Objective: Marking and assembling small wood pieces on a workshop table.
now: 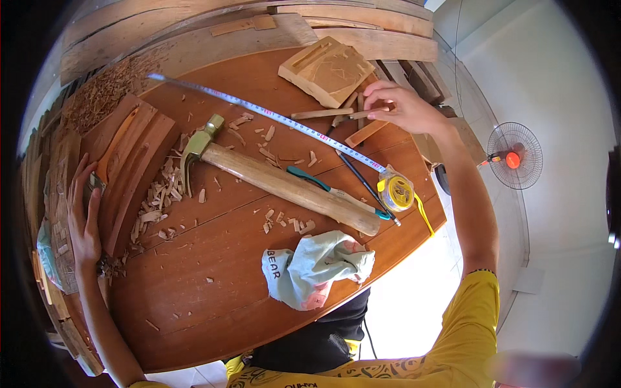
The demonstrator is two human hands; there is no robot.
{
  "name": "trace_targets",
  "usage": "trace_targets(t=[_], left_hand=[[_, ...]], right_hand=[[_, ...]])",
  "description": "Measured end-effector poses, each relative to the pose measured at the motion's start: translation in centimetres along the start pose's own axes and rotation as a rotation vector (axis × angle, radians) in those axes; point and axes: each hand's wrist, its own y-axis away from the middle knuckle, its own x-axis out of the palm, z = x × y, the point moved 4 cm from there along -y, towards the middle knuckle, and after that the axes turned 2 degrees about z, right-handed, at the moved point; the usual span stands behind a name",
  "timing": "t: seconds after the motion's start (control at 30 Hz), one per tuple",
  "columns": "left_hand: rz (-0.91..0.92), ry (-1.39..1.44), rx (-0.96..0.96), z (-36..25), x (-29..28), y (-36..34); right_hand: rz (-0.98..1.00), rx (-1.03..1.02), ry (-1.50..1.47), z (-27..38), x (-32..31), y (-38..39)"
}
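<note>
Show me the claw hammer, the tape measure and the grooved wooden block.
Claw hammer (278,185): head view, on its wooden handle.
Tape measure (396,193): head view, on its yellow case.
Grooved wooden block (143,173): head view, on its reddish-brown upper face.

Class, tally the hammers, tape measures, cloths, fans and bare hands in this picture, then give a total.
Hammer: 1
Tape measure: 1
Cloth: 1
Fan: 1
Hands, left hand and right hand: 2
Total: 6
</note>
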Motion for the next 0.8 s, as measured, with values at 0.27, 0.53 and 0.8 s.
trace_targets(t=[0.27,0.53,0.8], left_hand=[[0.000,-0.040,0.001,0.1,-0.1,0.2],[-0.007,-0.038,-0.026,-0.4,-0.2,0.0],[0.007,0.035,0.035,-1.4,-1.3,-0.1]], right_hand=[[-0.106,-0.130,-0.217,2.5,2.5,1.6],[-0.307,-0.090,-0.381,3.5,6.0,4.8],[-0.404,-0.207,-0.287,7.4,4.4,2.2]])
